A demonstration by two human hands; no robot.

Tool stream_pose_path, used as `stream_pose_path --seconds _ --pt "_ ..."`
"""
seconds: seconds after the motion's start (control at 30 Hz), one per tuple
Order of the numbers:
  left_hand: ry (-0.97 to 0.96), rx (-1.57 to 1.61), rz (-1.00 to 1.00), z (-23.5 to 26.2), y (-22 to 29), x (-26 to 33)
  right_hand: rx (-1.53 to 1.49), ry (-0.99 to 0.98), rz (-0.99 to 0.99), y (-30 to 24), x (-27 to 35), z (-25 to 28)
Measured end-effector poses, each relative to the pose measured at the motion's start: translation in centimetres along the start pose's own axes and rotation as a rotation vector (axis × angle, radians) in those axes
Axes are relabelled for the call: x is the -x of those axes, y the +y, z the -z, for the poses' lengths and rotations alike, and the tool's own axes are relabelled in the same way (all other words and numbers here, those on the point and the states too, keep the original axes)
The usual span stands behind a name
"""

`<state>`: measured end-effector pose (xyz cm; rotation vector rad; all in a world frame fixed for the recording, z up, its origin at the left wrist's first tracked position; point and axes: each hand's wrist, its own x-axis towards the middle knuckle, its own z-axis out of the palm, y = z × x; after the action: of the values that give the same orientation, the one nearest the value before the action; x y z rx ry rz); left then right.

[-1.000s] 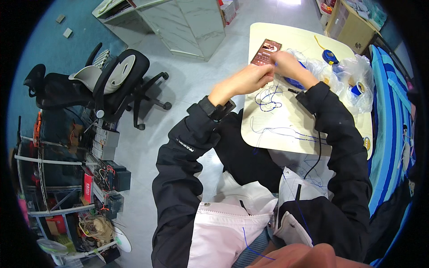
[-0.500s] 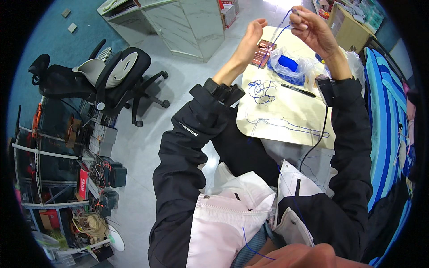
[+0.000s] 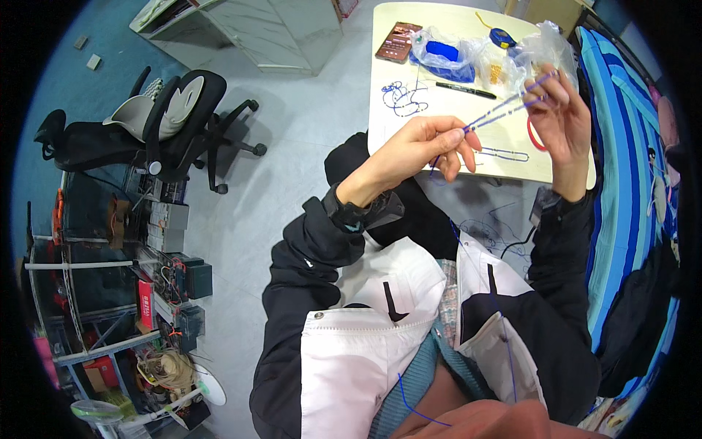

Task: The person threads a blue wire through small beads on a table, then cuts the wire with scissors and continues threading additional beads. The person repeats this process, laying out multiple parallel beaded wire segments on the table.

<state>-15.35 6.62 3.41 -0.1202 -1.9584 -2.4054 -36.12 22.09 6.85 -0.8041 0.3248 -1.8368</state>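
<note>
The head view comes from the left one of two fisheye cameras worn side by side, facing steeply down and slightly forward over the person's jacket (image 3: 344, 355), which is closest and fills the lower middle. The surface (image 3: 455, 107) lies farther off, seen from beyond its near edge, its far-left corner close under the frame's top. The left grip (image 3: 420, 143) and right grip (image 3: 563, 121) come between lens and surface. The wide lens takes in floor (image 3: 238, 256) past the surface's left edge and striped bedding (image 3: 621, 183) along its right.
</note>
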Motion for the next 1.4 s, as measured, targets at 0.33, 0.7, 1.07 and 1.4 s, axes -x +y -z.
stream_pose_path --seconds 0.33,0.7,1.07,1.4 --pt "0.208 0.007 0.09 -2.0 -5.2 0.4 0.141 0.456 0.173 3.2 8.5 0.7" --pt "0.502 -0.046 0.155 0.0 -8.0 4.8 1.238 0.644 -0.271 2.6 15.8 2.9" --pt "0.629 0.277 0.248 0.3 -9.9 2.1 0.838 0.836 -0.182 3.1 16.8 7.9" --pt "0.684 -0.239 0.209 1.1 -11.0 1.7 0.843 0.945 -0.069 3.3 17.3 10.1"
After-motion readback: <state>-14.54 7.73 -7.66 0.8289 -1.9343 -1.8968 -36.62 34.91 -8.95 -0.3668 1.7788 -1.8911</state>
